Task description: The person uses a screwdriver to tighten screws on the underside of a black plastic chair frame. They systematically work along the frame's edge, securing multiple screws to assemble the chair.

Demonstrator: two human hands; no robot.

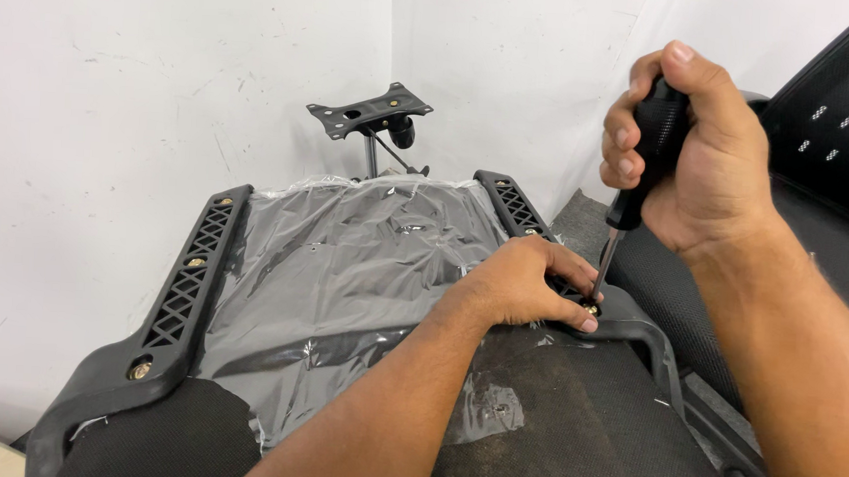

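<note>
My right hand (690,152) grips the black handle of a screwdriver (641,154), held upright with its shaft pointing down at a brass screw (589,307) in the right black armrest bracket (533,226). My left hand (525,284) rests flat on that bracket, fingertips beside the screw and the tip. The bracket lies on an upturned chair seat (344,263) wrapped in clear plastic. A matching left armrest bracket (181,292) with brass screws sits along the seat's other side.
A black chair tilt mechanism on a gas cylinder (371,117) stands against the white wall corner behind the seat. A black mesh chair back (844,127) rises at the right. Dark fabric padding (570,434) lies in the foreground.
</note>
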